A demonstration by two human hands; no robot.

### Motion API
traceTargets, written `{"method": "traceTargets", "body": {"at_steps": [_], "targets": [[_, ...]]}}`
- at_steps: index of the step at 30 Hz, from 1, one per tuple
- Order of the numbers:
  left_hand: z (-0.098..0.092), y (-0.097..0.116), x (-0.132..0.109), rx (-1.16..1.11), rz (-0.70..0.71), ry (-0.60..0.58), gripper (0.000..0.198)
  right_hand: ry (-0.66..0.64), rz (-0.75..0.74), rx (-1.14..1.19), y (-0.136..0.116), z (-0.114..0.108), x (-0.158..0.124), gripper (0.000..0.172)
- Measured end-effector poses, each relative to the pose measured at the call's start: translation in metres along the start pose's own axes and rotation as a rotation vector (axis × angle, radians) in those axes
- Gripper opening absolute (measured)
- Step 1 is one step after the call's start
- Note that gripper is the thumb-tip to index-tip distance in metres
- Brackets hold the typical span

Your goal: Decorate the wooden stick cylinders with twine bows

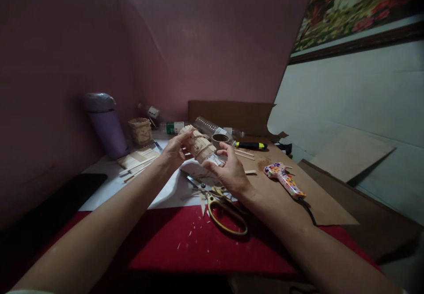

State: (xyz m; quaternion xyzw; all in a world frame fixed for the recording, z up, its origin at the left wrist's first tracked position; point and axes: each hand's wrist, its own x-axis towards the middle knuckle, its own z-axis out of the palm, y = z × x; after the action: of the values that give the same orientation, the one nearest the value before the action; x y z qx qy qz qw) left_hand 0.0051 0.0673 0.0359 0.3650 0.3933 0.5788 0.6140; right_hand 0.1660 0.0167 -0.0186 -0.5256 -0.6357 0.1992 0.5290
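My left hand is closed around one end of a cup-like piece covered with wooden craft sticks, held tilted above the table. Twine-like strands run across its sticks. My right hand is beside its lower right end, fingers apart and thumb close to the rim; whether the thumb touches it I cannot tell. Below both hands lie gold-handled scissors, blades pointing up and left. A roll of tape stands just behind the piece.
A patterned glue gun rests on cardboard at right. Behind are a yellow-black utility knife and plastic bottles. At left are loose craft sticks, a stick-covered cup and a purple tumbler. Scraps litter the red cloth.
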Motion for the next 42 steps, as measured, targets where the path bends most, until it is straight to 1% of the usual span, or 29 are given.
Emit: {"method": "traceTargets", "body": {"at_steps": [4, 6, 8, 10, 12, 16, 19, 21, 25, 29, 33, 37, 42], "targets": [[0.008, -0.008, -0.009, 0.011, -0.015, -0.022, 0.025, 0.003, -0.044, -0.095, -0.01, 0.0, -0.007, 0.098], [0.012, -0.012, -0.014, 0.023, -0.026, -0.013, 0.031, 0.006, -0.054, -0.129, -0.012, 0.001, -0.01, 0.093], [0.016, -0.013, -0.017, 0.032, -0.016, -0.026, 0.038, 0.004, -0.054, -0.095, -0.01, 0.002, -0.01, 0.082], [0.017, -0.014, -0.019, 0.035, 0.002, -0.06, 0.045, 0.007, -0.048, -0.001, -0.007, 0.003, -0.009, 0.075], [0.015, -0.013, -0.019, 0.017, 0.024, -0.112, 0.049, 0.016, -0.035, 0.138, -0.005, 0.004, -0.006, 0.075], [0.012, -0.013, -0.017, -0.05, 0.043, -0.242, 0.046, 0.031, 0.012, 0.435, -0.007, 0.003, -0.001, 0.071], [0.011, -0.015, -0.016, -0.063, 0.06, -0.32, 0.044, 0.014, 0.078, 0.558, -0.013, 0.0, 0.0, 0.063], [0.012, -0.017, -0.016, -0.073, 0.071, -0.35, 0.043, -0.024, 0.14, 0.624, -0.017, -0.002, -0.001, 0.056], [0.013, -0.019, -0.017, -0.102, 0.057, -0.344, 0.042, -0.103, 0.22, 0.76, -0.019, -0.004, -0.002, 0.044], [0.013, -0.018, -0.018, -0.121, 0.059, -0.335, 0.043, -0.162, 0.268, 0.849, -0.015, -0.003, -0.002, 0.039], [0.012, -0.017, -0.019, -0.115, 0.056, -0.313, 0.049, -0.195, 0.323, 0.917, -0.011, -0.003, -0.001, 0.042], [0.012, -0.018, -0.017, -0.094, 0.064, -0.311, 0.05, -0.217, 0.408, 0.933, -0.015, -0.005, 0.0, 0.048], [0.012, -0.019, -0.018, -0.081, 0.078, -0.321, 0.048, -0.221, 0.439, 0.934, -0.017, -0.005, 0.0, 0.052]]}}
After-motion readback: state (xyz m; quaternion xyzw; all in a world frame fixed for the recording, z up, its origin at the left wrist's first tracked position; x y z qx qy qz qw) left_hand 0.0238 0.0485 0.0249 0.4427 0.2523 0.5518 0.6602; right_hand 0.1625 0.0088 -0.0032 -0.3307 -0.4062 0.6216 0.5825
